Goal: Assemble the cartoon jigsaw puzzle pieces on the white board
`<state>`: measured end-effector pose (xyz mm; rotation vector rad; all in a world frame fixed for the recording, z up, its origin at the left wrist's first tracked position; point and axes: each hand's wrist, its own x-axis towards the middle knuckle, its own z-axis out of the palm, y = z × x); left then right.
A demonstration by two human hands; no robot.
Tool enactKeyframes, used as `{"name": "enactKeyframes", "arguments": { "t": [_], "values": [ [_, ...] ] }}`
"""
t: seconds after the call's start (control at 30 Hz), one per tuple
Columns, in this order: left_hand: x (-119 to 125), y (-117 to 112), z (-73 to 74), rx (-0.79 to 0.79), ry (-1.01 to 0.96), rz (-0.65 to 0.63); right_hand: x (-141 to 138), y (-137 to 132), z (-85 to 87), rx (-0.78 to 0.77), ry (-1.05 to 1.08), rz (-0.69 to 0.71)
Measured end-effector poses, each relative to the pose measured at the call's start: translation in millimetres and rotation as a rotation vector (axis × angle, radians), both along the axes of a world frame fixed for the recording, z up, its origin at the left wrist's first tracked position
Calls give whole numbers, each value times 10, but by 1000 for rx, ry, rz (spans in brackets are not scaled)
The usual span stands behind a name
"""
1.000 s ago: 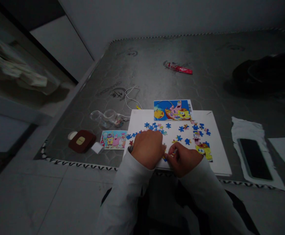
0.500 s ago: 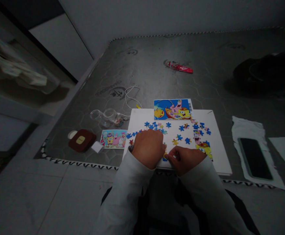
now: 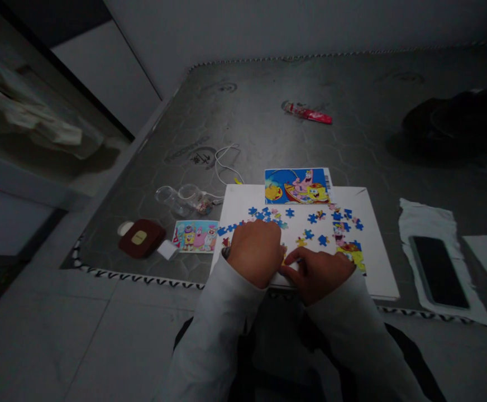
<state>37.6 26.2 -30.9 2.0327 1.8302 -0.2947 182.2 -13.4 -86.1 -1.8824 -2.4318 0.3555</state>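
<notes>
My left hand (image 3: 255, 251) is curled over the lower left of a white board (image 3: 377, 273), its back to me and its fingertips mostly hidden. Close beside it, my right hand (image 3: 321, 273) pinches thumb and forefinger together at a small yellow puzzle piece (image 3: 286, 260), which the fingers partly cover. Loose blue puzzle pieces (image 3: 264, 214) lie above my left hand. Several more, including a yellow piece (image 3: 301, 242), are scattered above my right hand. A joined section of puzzle (image 3: 352, 254) sits past my right wrist. At the board's top edge lies a cartoon picture card (image 3: 297, 187).
Left of the board are a second cartoon card (image 3: 195, 237), a brown case (image 3: 142, 239), clear plastic containers (image 3: 189, 195) and a white cable (image 3: 218, 162). A phone (image 3: 439, 272) rests on white paper at right. A red packet (image 3: 308, 114) lies farther back.
My right thumb and forefinger have shifted slightly left, closer to my left hand, and now cover more of the piece between them. The left hand stays nearly in place.
</notes>
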Motion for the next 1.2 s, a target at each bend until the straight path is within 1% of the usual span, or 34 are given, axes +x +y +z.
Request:
{"name": "enactKeyframes", "arguments": {
  "t": [0.17, 0.33, 0.6, 0.7, 0.87, 0.97, 1.03, 1.13, 1.2],
  "values": [
    [-2, 4, 6, -20, 4, 2, 7, 54, 33, -81, -5, 27],
    [1, -9, -21, 14, 7, -3, 54, 107, 65, -137, -3, 31],
    [3, -12, -9, 5, 3, -6, 89, 131, -33, -142, 41, 8],
    [6, -17, 0, 16, 1, -10, 188, 159, 2, -136, 53, 10],
    [8, -22, -27, 43, -17, -48, 418, 208, 145, -31, 34, -63],
    [5, -30, -36, 40, -21, -48, 566, 262, 140, -22, 18, -51],
    [-4, -39, -20, 39, -14, -40, 676, 322, 82, -65, 29, -28],
    [-20, -60, 30, 24, 1, -30, 823, 425, -15, -211, 51, 47],
    [-27, -75, 57, 2, 4, -32, 867, 473, -40, -265, 54, 100]
  ]
}}
